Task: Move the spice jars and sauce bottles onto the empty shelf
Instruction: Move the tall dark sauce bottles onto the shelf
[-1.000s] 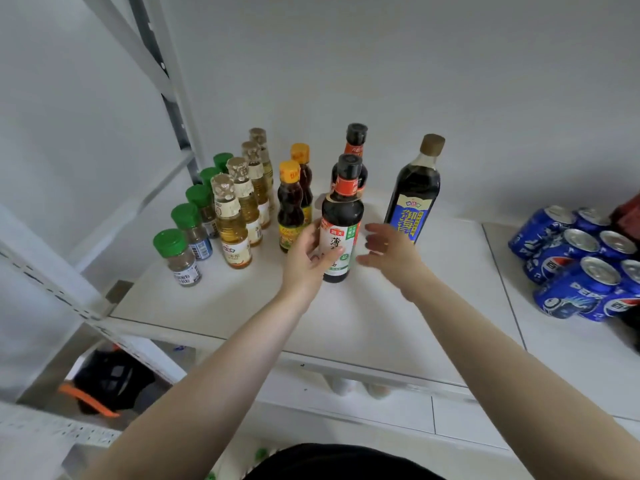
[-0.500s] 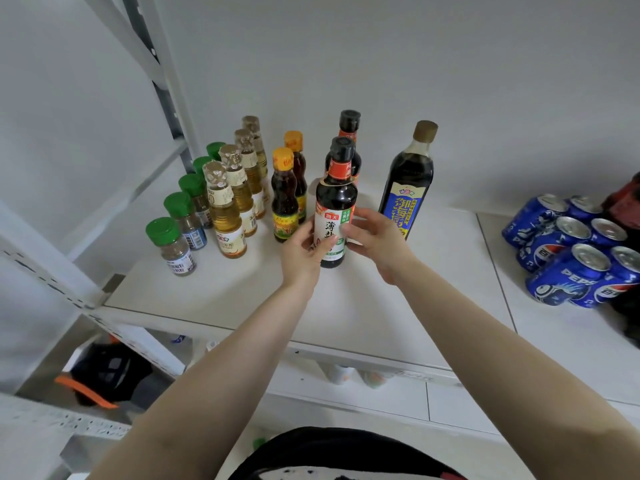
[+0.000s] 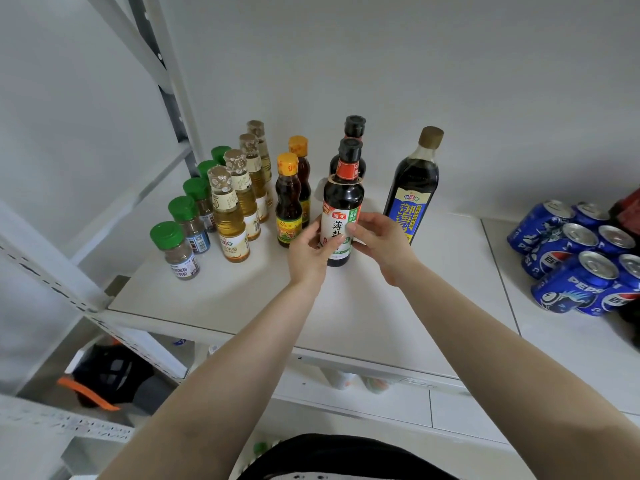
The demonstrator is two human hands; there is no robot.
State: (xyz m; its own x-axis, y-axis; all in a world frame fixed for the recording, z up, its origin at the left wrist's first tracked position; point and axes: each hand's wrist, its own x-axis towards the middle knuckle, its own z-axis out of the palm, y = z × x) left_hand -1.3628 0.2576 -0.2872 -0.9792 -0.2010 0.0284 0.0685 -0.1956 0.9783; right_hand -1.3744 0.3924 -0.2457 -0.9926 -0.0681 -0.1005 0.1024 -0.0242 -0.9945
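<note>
Mostly done, by the look of it: green-capped spice jars point(image 3: 172, 249), pale vinegar bottles point(image 3: 230, 216), two yellow-capped bottles point(image 3: 288, 202) and a tall dark bottle point(image 3: 414, 188) stand in rows on the shelf point(image 3: 363, 323) at centre frame. Both the left hand point(image 3: 308, 245) and right hand point(image 3: 379, 237) grip the soy sauce bottle point(image 3: 343, 206), upright on the shelf. Whether more remains below I cannot tell.

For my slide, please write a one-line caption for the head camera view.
Both hands, left hand and right hand, hold a soy sauce bottle upright on the white shelf.
</note>
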